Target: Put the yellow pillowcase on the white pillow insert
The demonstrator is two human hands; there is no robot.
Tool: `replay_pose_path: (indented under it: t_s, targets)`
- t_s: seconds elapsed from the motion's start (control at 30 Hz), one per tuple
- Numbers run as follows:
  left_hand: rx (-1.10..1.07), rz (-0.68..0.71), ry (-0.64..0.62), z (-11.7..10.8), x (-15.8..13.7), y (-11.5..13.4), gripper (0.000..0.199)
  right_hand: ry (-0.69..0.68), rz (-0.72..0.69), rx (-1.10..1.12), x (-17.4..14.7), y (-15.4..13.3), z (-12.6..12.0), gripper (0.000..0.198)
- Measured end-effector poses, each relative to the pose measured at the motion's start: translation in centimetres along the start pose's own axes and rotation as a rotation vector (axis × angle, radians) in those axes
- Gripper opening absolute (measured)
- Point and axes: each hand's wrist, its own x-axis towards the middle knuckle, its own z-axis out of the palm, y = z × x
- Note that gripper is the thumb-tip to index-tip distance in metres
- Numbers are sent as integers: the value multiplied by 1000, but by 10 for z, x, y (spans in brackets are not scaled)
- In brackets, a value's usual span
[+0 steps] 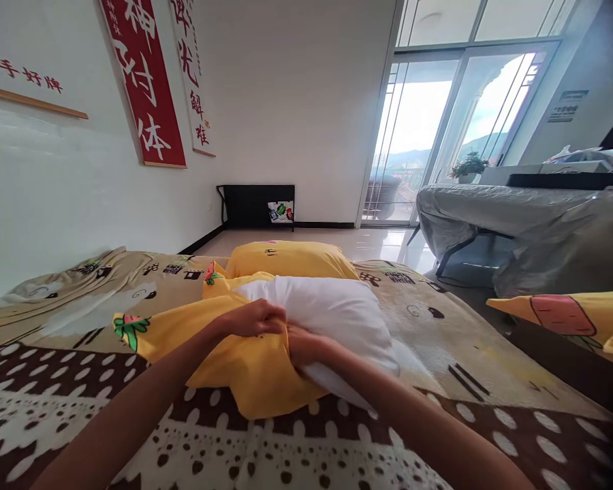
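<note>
Pillowcase [255, 381] clenched in left grip [255, 318]; right grip [309, 346] partly hidden, hold unclear; white pillow [340, 306] partly covered.

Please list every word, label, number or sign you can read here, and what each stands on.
"神附体": red vertical banner with white characters; its top is cut off.
"光解难": white vertical banner with red characters; the character above is cut off.
"一手好牌": white wall hanging with a wooden bottom bar.
Too small or blurred: side lettering on both banners, the grey wall sign.
No readable words: yellow cloth cover.
</note>
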Motion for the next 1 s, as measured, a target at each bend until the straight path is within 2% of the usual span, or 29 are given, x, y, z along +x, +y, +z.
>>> replay_pose_path:
  t_s: [0.07, 0.13, 0.23, 0.3, 0.37, 0.47, 0.53, 0.6, 0.67, 0.7, 0.77, 0.83, 0.87, 0.93, 1.0]
  targets:
    - [54, -44, -41, 5, 0, -19, 20, -198, -91, -19, -15, -5, 16, 29]
    - [152, -89, -9, 7, -3, -38, 23, -360, -138, -44, -31, -9, 23, 31]
    - [267, -127, 106, 4, -12, -63, 32, -403, -159, 13, -49, -12, 20, 28]
    - [286, -142, 189, 3, -21, -77, 37, -346, -168, 140, -58, -15, 13, 23]
    - [291, -153, 245, 5, -28, -86, 41, -211, -86, 324, -63, -18, 3, 23]
    - [290, -159, 264, 14, -35, -89, 48, 36, 243, 699, -67, -24, -16, 33]
    - [303, -155, 266, 19, -36, -85, 51, 125, 450, 959, -68, -29, -27, 35]
    - [338, -130, 270, 23, -36, -80, 52, 202, 560, 1110, -69, -31, -32, 32]
    - [391, -97, 278, 28, -39, -77, 53, 264, 586, 1073, -72, -31, -29, 25]
    - [417, -79, 282, 32, -40, -77, 53, 246, 582, 1002, -74, -30, -27, 21]
    - [459, -57, 293, 42, -43, -78, 56, 105, 529, 856, -79, -27, -25, 18]
    - [507, -50, 300, 55, -44, -80, 60, -79, 422, 779, -80, -21, -35, 10]
    - [533, -51, 296, 60, -43, -80, 62, -92, 373, 726, -77, -15, -44, 6]
    - [590, -72, 280, 68, -39, -79, 65, 53, 321, 563, -65, 2, -69, 18]
    - [630, -108, 264, 72, -34, -76, 66, 300, 336, 321, -46, 27, -89, 36]
